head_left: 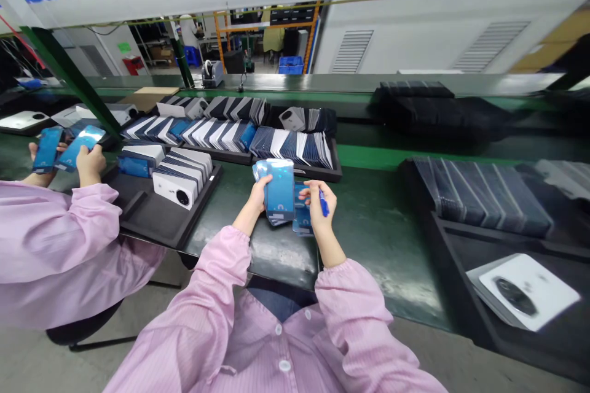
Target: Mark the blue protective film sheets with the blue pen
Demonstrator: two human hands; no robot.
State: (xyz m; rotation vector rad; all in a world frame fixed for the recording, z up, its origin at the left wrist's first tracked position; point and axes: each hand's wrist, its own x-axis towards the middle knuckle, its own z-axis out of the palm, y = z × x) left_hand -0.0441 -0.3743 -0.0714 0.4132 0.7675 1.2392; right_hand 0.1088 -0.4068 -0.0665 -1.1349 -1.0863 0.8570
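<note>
My left hand (259, 191) grips a stack of phone back covers with blue protective film (279, 190), held upright above the green bench. My right hand (319, 202) is closed just right of the stack, pinching a small blue tab (324, 202) and touching another blue-filmed piece (302, 218) beneath it. Both sleeves are pink.
Black trays of white and dark covers (295, 147) stand behind my hands. A tray with white covers (179, 187) lies to the left. A co-worker in pink at the far left holds blue-filmed covers (69, 150). A black tray (465, 239) with a white cover (528, 291) sits at right.
</note>
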